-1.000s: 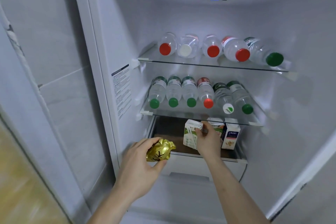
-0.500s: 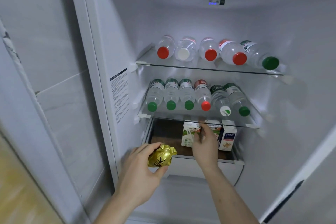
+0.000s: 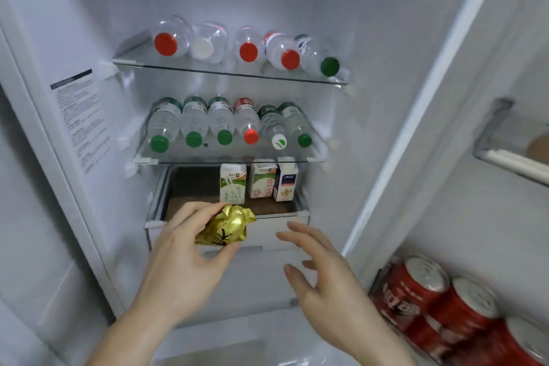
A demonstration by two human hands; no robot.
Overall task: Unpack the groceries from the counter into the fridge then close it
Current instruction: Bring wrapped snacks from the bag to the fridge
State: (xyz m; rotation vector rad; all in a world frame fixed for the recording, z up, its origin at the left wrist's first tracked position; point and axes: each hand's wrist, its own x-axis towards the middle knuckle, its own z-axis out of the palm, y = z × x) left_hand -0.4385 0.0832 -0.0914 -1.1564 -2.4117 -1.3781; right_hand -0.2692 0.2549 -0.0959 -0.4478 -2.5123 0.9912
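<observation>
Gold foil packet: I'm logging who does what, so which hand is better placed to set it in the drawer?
Probably the left hand: it already grips the gold foil packet just before the open drawer. The right hand is open, holding nothing.

Red cans [image 3: 439, 303] (blurred) cut off bottom-right

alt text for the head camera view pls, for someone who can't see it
A person's left hand holds a gold foil packet before an open fridge drawer holding three small cartons; the right hand hovers open beside it. Water bottles lie on two glass shelves above, red cans in the door.
</observation>
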